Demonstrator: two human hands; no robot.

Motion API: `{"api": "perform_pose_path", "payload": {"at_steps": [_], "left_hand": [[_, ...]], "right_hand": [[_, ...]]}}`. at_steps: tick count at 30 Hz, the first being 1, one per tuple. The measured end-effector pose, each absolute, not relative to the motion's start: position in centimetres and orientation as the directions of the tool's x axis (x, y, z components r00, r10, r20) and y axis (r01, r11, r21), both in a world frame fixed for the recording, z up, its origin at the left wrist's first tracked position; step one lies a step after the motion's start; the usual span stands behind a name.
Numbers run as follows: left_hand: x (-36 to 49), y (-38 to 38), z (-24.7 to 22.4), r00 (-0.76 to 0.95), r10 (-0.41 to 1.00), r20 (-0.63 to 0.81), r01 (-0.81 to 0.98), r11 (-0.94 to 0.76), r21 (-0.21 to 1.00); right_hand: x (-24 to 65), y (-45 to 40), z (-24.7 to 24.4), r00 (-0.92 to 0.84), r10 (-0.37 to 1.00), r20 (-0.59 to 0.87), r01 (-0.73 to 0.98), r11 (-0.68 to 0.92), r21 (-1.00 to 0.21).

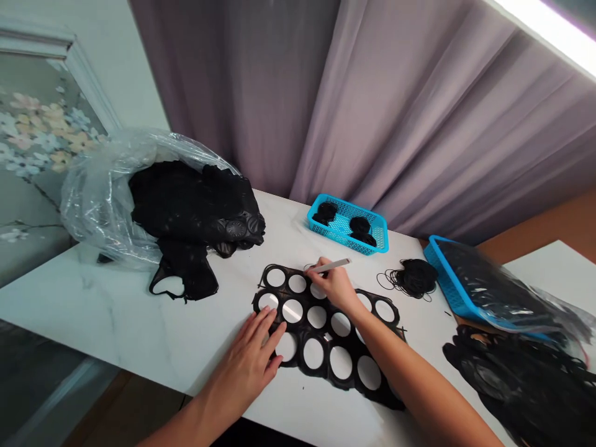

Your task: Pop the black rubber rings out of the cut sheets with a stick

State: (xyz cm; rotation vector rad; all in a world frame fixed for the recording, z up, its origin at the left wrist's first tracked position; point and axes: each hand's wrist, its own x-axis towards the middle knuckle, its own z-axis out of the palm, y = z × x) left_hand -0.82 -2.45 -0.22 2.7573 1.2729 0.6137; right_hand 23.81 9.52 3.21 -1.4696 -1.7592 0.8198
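View: head, looking down at a white marble table (116, 304)

Left hand (242, 366): spread flat – fingers pressing on a black sheet with round holes (327, 360)

Right hand (334, 285): pinching a pale pen (331, 266) above the sheet

Sheet: flat on the table, under both hands

Nearby: blue basket (347, 239) holding black coils (326, 213); bundle of black cord (412, 277) just right of the sheet – clear plastic bag (93, 198) of black sheets (186, 211) at left

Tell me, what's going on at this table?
A person is working at a marble-look table. Their left hand presses on a black sheet punched with round holes, and their right hand holds a slim silver tool over it. Beyond the sheet are a blue basket holding black coils and a loose black tangle. More black sheeting spills from a clear plastic bag on the left.
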Motion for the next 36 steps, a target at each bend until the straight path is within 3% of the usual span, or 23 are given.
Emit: {"api": "perform_pose_path", "payload": {"at_steps": [6,18,21,24,26,27,29,31,33,36], "left_hand": [[-1.9,-2.9,-0.3,0.535,0.753,0.384,0.737,-0.638,0.225],[-1.9,-3.2,-0.6,0.57,0.712,0.411,0.751,-0.654,0.092],[-1.8,-3.2,-0.5,0.56,0.72,0.409,0.754,-0.648,0.107],[-1.8,-3.2,-0.5,0.551,0.728,0.408,0.756,-0.643,0.127],[-1.8,-3.2,-0.6,0.551,0.723,0.416,0.754,-0.645,0.122],[-1.8,-3.2,-0.7,0.553,0.72,0.419,0.754,-0.647,0.116],[-1.8,-3.1,-0.7,0.558,0.717,0.417,0.755,-0.648,0.105],[-1.9,-3.0,-0.5,0.559,0.721,0.41,0.757,-0.646,0.102],[-2.1,-2.9,-0.1,0.56,0.717,0.414,0.756,-0.647,0.1],[-2.6,-3.2,0.8,0.55,0.707,0.443,0.751,-0.652,0.107]], "right_hand": [[18.4,5.5,2.3,-0.45,0.893,-0.014,0.274,0.123,-0.954],[17.7,4.7,1.5,-0.485,0.867,0.111,0.376,0.321,-0.869],[17.5,4.0,1.1,-0.56,0.802,0.209,0.46,0.51,-0.727],[17.5,4.0,1.0,-0.71,0.646,0.28,0.529,0.751,-0.395],[18.1,5.4,1.4,-0.726,0.618,0.3,0.572,0.786,-0.235],[18.7,6.5,1.7,-0.678,0.658,0.328,0.625,0.751,-0.214],[20.4,9.3,2.4,-0.475,0.787,0.394,0.753,0.595,-0.28],[22.2,11.9,3.0,-0.193,0.885,0.424,0.817,0.384,-0.43],[23.5,13.3,3.4,-0.023,0.932,0.362,0.737,0.261,-0.623],[23.5,12.5,3.4,-0.016,0.992,0.128,0.444,0.122,-0.888]]}}
